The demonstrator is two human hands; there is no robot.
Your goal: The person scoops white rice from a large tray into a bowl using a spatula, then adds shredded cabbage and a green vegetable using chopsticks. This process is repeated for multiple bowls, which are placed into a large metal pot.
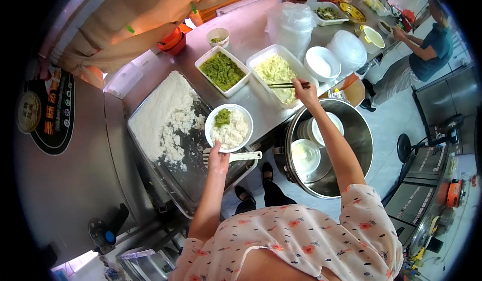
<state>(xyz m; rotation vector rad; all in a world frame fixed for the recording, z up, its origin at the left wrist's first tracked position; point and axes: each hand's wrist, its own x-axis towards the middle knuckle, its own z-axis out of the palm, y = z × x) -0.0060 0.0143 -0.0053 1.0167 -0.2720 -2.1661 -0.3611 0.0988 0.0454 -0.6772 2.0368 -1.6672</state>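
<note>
My left hand [217,159] grips the near rim of a white bowl [207,125], which holds white rice [235,134] topped on one side with green chopped vegetable. Just below the bowl lies a slotted spatula [245,156] with a pale handle, over the edge of a large metal tray [193,193]. White rice [168,110] is heaped at the tray's far left. In my right hand [305,91] is a pair of dark chopsticks [282,85], their tips at the pale shredded vegetable [273,72] in a white rectangular tub [296,62]. Beside it stands a tub of chopped greens [221,71].
Stacked white bowls [321,64] and wrapped plastic containers [291,25] stand right of the tubs. A deep steel pot [365,145] with bowls inside is below my right forearm. A small cup [218,36] sits at the back. Another person [427,50] works at the far right.
</note>
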